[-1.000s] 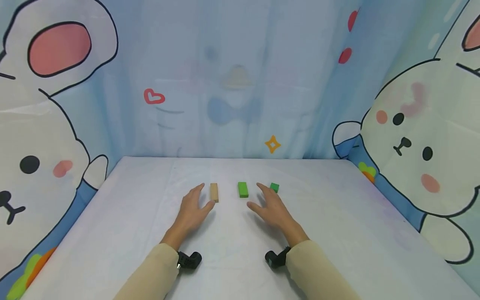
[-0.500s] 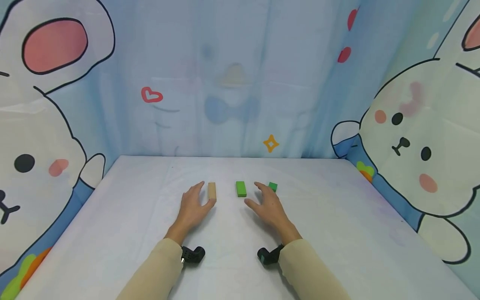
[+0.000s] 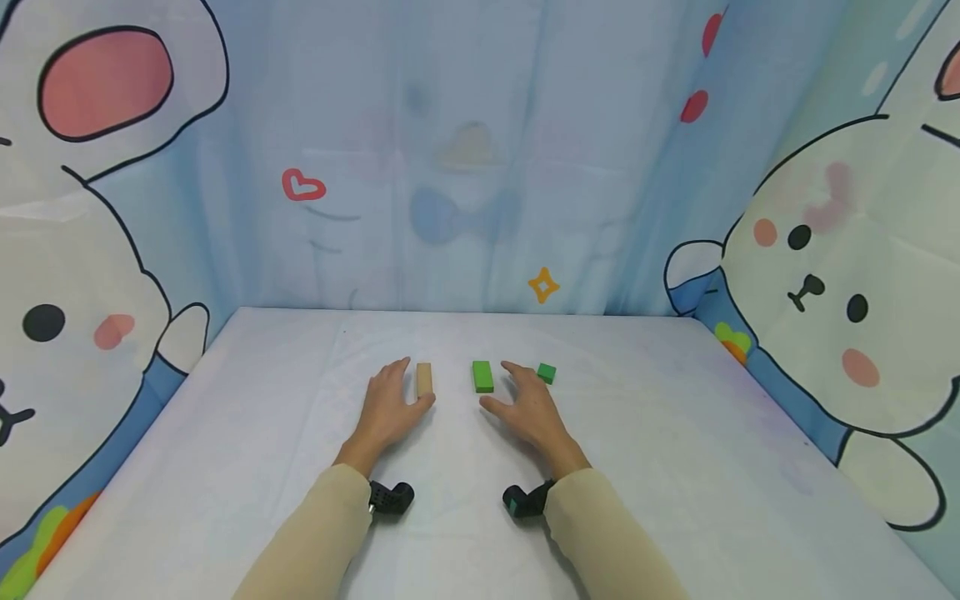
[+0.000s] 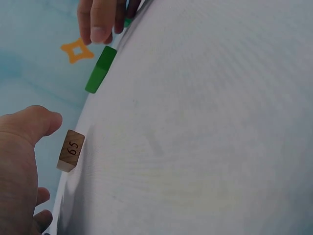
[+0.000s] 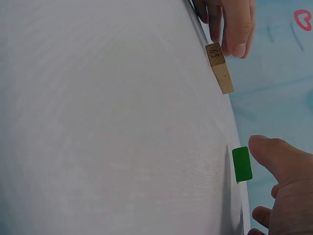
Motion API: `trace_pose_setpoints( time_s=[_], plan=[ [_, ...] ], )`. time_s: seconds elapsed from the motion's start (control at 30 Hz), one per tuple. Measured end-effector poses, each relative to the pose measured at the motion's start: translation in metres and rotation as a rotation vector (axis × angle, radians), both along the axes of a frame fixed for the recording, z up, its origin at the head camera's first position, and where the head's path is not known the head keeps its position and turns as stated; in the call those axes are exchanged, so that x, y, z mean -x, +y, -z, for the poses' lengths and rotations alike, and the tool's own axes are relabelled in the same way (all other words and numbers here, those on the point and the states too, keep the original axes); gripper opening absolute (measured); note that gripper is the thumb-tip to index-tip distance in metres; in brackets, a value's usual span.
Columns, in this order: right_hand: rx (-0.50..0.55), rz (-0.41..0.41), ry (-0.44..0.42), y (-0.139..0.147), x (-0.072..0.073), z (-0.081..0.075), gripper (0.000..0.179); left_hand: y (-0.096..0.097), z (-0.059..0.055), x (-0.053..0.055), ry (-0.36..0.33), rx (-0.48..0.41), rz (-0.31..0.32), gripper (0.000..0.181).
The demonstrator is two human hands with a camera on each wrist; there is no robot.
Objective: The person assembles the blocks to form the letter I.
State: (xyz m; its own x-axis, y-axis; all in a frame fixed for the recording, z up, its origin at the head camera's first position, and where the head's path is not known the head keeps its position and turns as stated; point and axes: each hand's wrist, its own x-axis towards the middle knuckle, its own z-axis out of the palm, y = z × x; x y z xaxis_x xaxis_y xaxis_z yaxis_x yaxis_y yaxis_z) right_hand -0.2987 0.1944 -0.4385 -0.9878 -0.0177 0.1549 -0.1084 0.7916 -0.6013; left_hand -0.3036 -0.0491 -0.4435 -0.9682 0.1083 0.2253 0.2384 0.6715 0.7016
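A plain wooden block point(image 3: 424, 380) lies on the white table, with dark digits on the end seen in the left wrist view. My left hand point(image 3: 386, 410) is at its left side, thumb and fingers spread and relaxed; whether the thumb touches the block is unclear. A light green block point(image 3: 483, 377) rests to the right of the wooden one. Beside it, my right hand point(image 3: 531, 412) has its thumb point(image 5: 269, 149) and fingers apart, holding nothing. A smaller dark green block point(image 3: 547, 373) sits just beyond the right hand's fingers.
The white table point(image 3: 465, 533) ends at a far edge against a blue curtain point(image 3: 465, 267) printed with cartoon rabbits. Black wrist cameras sit on both wrists, one at the left cuff point(image 3: 392, 499) and one at the right point(image 3: 527, 501).
My right hand has shifted left, nearer the light green block. The left hand has moved slightly, its thumb now closer to the wooden block's near end. The blocks stay in place.
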Motion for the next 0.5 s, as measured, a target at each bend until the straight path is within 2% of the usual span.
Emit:
trace_pose_setpoints(
  time_s=[0.3, 0.5],
  plan=[
    [-0.042, 0.004, 0.008, -0.002, 0.010, 0.003, 0.080, 0.002, -0.006, 0.003, -0.025, 0.089, 0.002, 0.081],
    [-0.065, 0.010, -0.004, -0.005, 0.013, 0.006, 0.081, 0.001, -0.005, 0.006, -0.046, 0.116, -0.006, 0.083]
  ],
)
